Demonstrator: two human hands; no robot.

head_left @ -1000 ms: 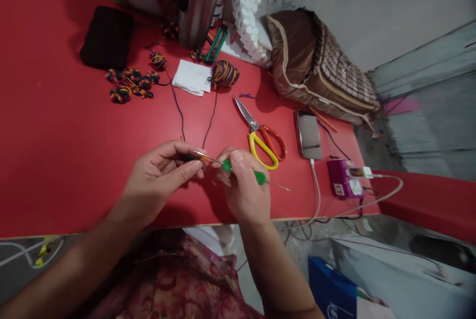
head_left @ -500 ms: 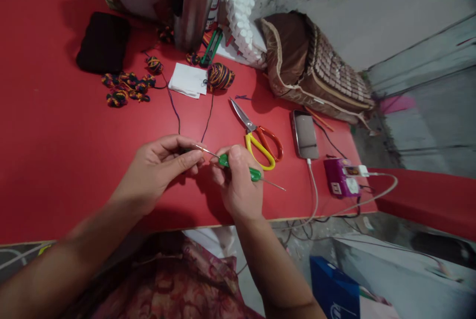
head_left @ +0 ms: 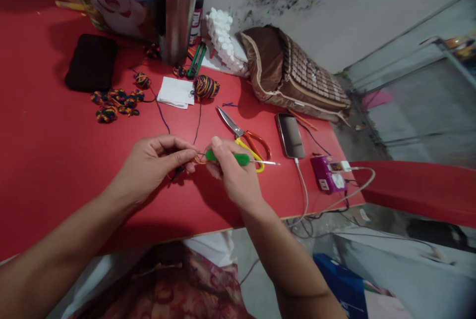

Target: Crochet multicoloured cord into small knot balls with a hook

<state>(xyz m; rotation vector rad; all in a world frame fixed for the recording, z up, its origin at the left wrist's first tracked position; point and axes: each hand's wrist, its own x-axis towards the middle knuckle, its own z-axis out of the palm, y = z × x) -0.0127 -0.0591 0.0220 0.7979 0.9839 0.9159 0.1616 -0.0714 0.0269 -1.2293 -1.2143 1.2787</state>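
Observation:
My right hand (head_left: 232,168) grips the green handle of a double-ended crochet hook (head_left: 238,159), one metal end pointing right, the other reaching my left fingertips. My left hand (head_left: 163,163) is closed in a pinch on a small dark piece of yarn work (head_left: 177,173), mostly hidden by the fingers. An orange-yellow strand (head_left: 200,160) shows between the hands. Two yarn strands run up from the left hand, one towards a small multicoloured yarn ball (head_left: 142,80), the other towards a bigger yarn ball (head_left: 206,87). Scissors (head_left: 245,135) lie just beyond my right hand.
On the red table (head_left: 48,160) are crocheted flower pieces (head_left: 117,103), folded white paper (head_left: 174,92), a black pouch (head_left: 91,63) and a phone (head_left: 290,135) on a cable. A purple power socket box (head_left: 329,174) sits near the right edge. A brown bag (head_left: 293,66) and a metal cylinder (head_left: 176,17) stand behind.
The camera view has shifted, so the table things appear further left. The crochet hook has turned to lie more level, and the yarn strand between the hands shows more.

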